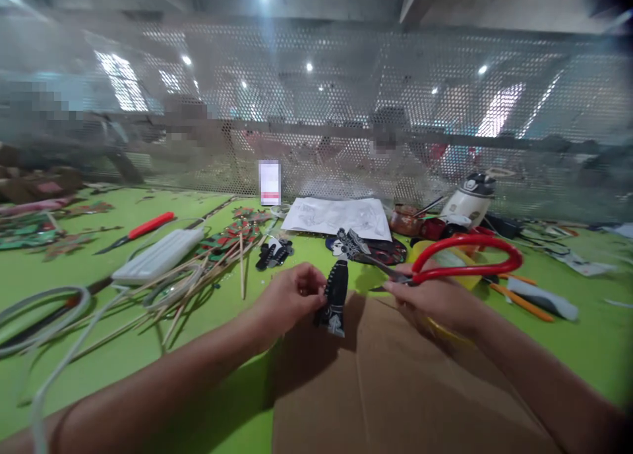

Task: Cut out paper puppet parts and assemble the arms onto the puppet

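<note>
My left hand [291, 299] is closed, thumb and fingers pinching the edge of a black cut-out piece [338, 288] with white markings, held upright above a sheet of brown cardboard [395, 388]. In my right hand [432, 304] is a pair of red-handled scissors [467, 269]. Their blades point left, toward the cut-out, and appear apart from it. Just behind the piece shows a black-and-white cut-out head [341, 243] in profile; whether it joins the held piece I cannot tell. Another dark cut-out [274, 253] lies on the green table beyond my left hand.
Left on the table are thin wooden sticks [188, 296], a white power strip [158, 255], a red-handled knife [143, 228] and looped cable [54, 309]. Behind lie drawing sheets [336, 217] and a phone [270, 182]. A white kettle-like container [469, 200] and cutter [544, 297] are right.
</note>
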`<state>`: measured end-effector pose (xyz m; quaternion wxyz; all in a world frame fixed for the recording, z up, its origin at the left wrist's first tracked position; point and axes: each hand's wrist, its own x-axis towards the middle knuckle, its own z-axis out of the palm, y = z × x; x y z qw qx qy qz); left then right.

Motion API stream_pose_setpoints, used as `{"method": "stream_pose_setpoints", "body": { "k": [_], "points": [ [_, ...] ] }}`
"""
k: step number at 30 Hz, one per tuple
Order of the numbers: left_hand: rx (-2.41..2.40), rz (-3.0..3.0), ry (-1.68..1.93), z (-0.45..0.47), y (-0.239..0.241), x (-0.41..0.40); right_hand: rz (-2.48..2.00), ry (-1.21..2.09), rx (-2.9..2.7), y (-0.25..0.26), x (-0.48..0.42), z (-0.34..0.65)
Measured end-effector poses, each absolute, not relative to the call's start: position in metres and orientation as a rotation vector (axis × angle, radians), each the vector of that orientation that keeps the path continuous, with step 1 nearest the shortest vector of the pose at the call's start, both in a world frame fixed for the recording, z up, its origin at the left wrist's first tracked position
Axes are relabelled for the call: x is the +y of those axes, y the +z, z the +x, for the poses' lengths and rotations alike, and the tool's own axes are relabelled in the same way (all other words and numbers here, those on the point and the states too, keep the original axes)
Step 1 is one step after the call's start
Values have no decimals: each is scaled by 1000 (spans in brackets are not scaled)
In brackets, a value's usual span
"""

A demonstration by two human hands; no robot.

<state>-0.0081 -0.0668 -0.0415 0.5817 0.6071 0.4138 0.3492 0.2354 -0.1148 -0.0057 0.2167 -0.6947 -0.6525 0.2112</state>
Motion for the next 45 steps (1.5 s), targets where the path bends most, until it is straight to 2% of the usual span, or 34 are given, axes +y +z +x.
{"method": "stream_pose_setpoints", "body": {
  "k": [4,8,14,22,31,40,45],
  "points": [
    [1009,1631,656,-2,-50,-76,-1744,787,-1897,7,-124,237],
    [1007,1962,478,-1,-48,-91,-1841,744,-1913,14,-130,231],
    [688,2450,368,-6,-40,-107,-1951,817,-1912,6,-127,228],
    [412,2601,261,-3,-25,-120,-1895,801,-2031,7,-127,227],
    [166,2818,484,3,-27,-123,-1977,785,-1960,12,-128,228],
    [383,2742,659,5,-60,-129,-2096,821,-1949,24,-131,228],
    [422,2883,698,8,-57,-137,-2068,786,-1913,15,-131,222]
  ]
}}
